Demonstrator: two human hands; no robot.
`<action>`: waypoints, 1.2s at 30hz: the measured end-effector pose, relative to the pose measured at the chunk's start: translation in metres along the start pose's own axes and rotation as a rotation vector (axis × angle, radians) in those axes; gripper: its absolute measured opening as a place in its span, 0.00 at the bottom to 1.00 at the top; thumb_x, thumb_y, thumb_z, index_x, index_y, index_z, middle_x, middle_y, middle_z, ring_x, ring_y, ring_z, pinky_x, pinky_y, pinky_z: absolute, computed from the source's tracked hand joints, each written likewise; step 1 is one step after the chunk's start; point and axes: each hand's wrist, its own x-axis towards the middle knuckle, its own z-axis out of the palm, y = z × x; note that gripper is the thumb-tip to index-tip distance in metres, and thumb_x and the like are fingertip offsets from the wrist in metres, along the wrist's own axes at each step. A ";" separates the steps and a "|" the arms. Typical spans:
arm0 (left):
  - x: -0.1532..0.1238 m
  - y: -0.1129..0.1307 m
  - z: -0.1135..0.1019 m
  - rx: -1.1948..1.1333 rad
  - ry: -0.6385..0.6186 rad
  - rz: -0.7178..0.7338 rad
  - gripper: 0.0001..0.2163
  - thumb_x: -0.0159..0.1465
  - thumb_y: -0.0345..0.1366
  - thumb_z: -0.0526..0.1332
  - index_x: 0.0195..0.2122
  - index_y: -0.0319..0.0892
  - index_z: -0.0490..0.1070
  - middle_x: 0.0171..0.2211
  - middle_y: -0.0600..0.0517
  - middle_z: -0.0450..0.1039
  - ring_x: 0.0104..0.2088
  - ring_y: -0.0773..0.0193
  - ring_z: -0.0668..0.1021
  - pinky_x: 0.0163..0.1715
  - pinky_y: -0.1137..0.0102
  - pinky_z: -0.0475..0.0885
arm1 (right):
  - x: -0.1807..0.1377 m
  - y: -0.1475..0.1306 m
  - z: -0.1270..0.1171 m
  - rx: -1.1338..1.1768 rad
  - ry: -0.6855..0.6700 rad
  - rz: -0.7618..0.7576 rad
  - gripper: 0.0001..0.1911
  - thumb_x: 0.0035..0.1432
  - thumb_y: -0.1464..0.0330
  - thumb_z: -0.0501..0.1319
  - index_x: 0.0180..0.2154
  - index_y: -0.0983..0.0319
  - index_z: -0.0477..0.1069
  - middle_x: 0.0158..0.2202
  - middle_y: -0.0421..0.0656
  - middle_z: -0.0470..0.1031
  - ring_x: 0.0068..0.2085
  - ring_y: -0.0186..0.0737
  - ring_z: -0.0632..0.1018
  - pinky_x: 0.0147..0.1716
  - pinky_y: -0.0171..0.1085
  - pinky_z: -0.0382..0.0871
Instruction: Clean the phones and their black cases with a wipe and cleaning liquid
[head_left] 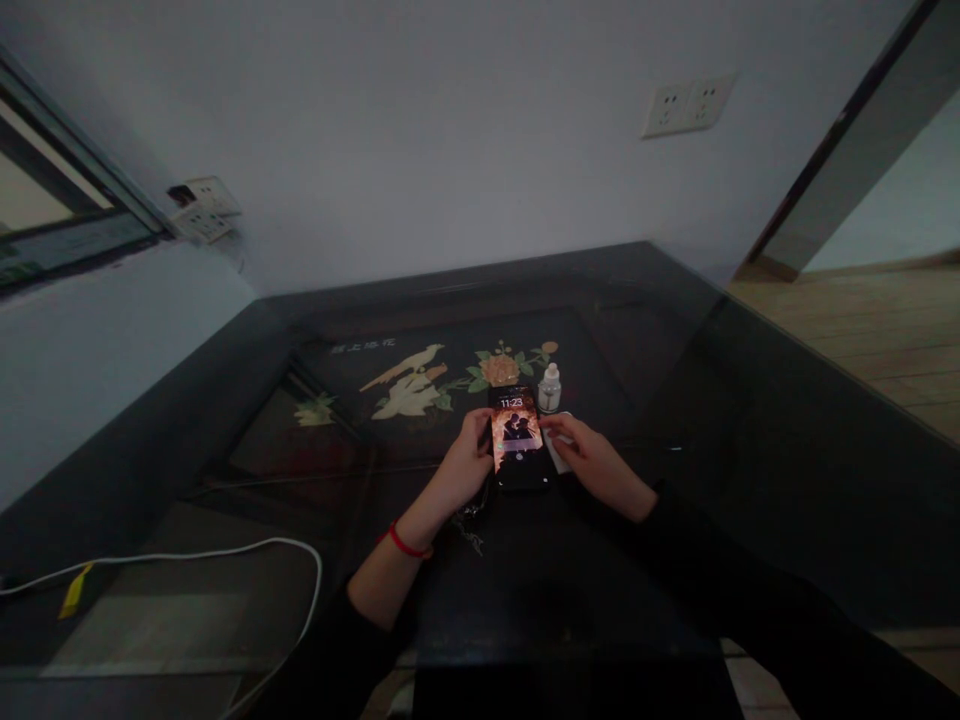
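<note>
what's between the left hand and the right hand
The head view shows a lit phone between the left hand and right hand, plus part of a pale flat item beside the phone.

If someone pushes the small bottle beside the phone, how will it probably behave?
The bottle stands upright, taller than wide, so a high push may tip it. Its rounded body could then roll. The table looks glossy, so a low push might slide it.

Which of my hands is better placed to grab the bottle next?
Likely your right hand: it is at the right edge of the phone, close to the bottle. Your left hand is at the opposite edge, farther away.
</note>
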 end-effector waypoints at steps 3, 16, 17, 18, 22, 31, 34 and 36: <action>-0.002 0.002 0.000 0.019 -0.014 0.003 0.24 0.49 0.22 0.62 0.46 0.43 0.61 0.56 0.41 0.66 0.60 0.52 0.67 0.61 0.53 0.57 | 0.000 0.000 0.000 -0.004 0.006 -0.004 0.15 0.59 0.74 0.54 0.48 0.59 0.68 0.48 0.46 0.74 0.50 0.42 0.74 0.51 0.46 0.68; -0.001 -0.006 -0.001 -0.025 0.001 0.001 0.34 0.49 0.23 0.66 0.56 0.45 0.57 0.63 0.39 0.57 0.64 0.52 0.61 0.63 0.52 0.54 | -0.002 0.001 0.008 0.004 0.040 -0.022 0.18 0.56 0.78 0.52 0.47 0.58 0.67 0.48 0.46 0.73 0.51 0.42 0.73 0.53 0.47 0.67; -0.001 -0.007 0.000 -0.024 -0.001 0.005 0.34 0.49 0.23 0.66 0.56 0.45 0.56 0.63 0.39 0.58 0.64 0.52 0.61 0.64 0.52 0.53 | -0.002 0.001 0.008 0.004 0.041 -0.020 0.18 0.56 0.78 0.52 0.47 0.58 0.67 0.47 0.46 0.73 0.51 0.42 0.73 0.52 0.47 0.68; -0.001 -0.007 0.000 -0.021 -0.003 0.011 0.34 0.49 0.23 0.65 0.56 0.44 0.56 0.63 0.39 0.58 0.64 0.51 0.61 0.64 0.52 0.53 | -0.002 0.001 0.008 0.003 0.041 -0.016 0.18 0.55 0.78 0.52 0.46 0.58 0.67 0.48 0.46 0.72 0.51 0.43 0.73 0.52 0.47 0.68; -0.001 -0.007 0.001 -0.023 -0.004 0.027 0.36 0.49 0.23 0.64 0.59 0.45 0.54 0.64 0.39 0.56 0.64 0.51 0.61 0.64 0.52 0.53 | -0.003 -0.001 0.009 -0.001 0.031 -0.008 0.19 0.55 0.78 0.54 0.48 0.59 0.66 0.49 0.46 0.72 0.50 0.43 0.73 0.51 0.47 0.68; 0.002 -0.002 -0.009 0.366 0.096 0.041 0.32 0.55 0.25 0.58 0.63 0.43 0.55 0.60 0.39 0.64 0.56 0.52 0.71 0.55 0.53 0.66 | -0.004 -0.001 0.006 0.009 0.013 0.002 0.20 0.56 0.74 0.55 0.51 0.58 0.66 0.48 0.47 0.72 0.48 0.44 0.75 0.46 0.45 0.71; 0.003 -0.003 -0.015 0.495 0.212 0.065 0.27 0.55 0.29 0.61 0.59 0.43 0.64 0.56 0.42 0.67 0.58 0.49 0.67 0.61 0.51 0.55 | -0.003 0.001 0.005 0.018 0.014 0.029 0.21 0.55 0.73 0.57 0.52 0.58 0.65 0.49 0.48 0.71 0.49 0.45 0.74 0.45 0.45 0.72; 0.003 -0.005 -0.017 0.521 0.272 0.054 0.23 0.55 0.33 0.63 0.53 0.43 0.70 0.57 0.42 0.64 0.63 0.44 0.58 0.63 0.48 0.45 | -0.002 0.001 0.006 0.030 0.019 0.044 0.22 0.55 0.73 0.57 0.52 0.58 0.65 0.51 0.49 0.70 0.52 0.47 0.73 0.47 0.47 0.71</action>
